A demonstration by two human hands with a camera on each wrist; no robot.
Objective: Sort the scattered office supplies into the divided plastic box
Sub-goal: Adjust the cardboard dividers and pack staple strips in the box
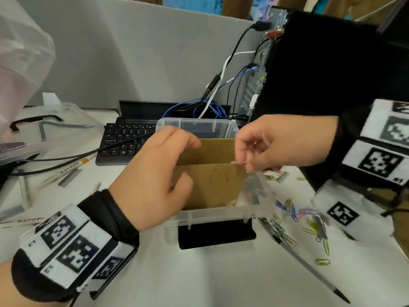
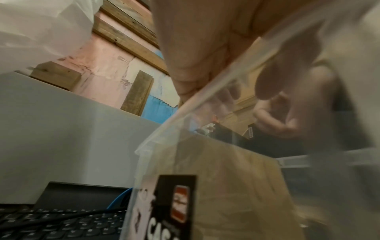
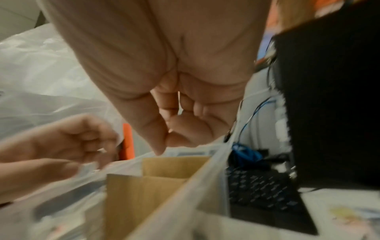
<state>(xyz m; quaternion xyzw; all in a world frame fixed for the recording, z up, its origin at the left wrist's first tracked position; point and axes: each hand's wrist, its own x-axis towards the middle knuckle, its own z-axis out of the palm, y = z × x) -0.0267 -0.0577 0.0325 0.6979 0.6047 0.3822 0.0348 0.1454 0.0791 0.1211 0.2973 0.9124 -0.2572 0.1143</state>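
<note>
A clear plastic box (image 1: 212,214) stands mid-table with brown cardboard dividers (image 1: 212,185) inside. My left hand (image 1: 188,161) grips its left wall, fingers curled over the rim and thumb against the front divider; in the left wrist view the fingers (image 2: 267,84) show through the clear wall (image 2: 156,162). My right hand (image 1: 242,156) hovers over the right compartment, thumb and forefinger pinched together (image 3: 167,138) with nothing showing between them. A grey blur lies in that compartment. Coloured paper clips (image 1: 292,209) lie scattered to the right of the box.
White markers (image 1: 66,169) and staple strips (image 1: 69,177) lie at the left, near the clear lid (image 1: 55,129). A pen (image 1: 309,267) lies front right. Behind the box are a black keyboard (image 1: 126,140), cables and a computer tower (image 1: 309,63).
</note>
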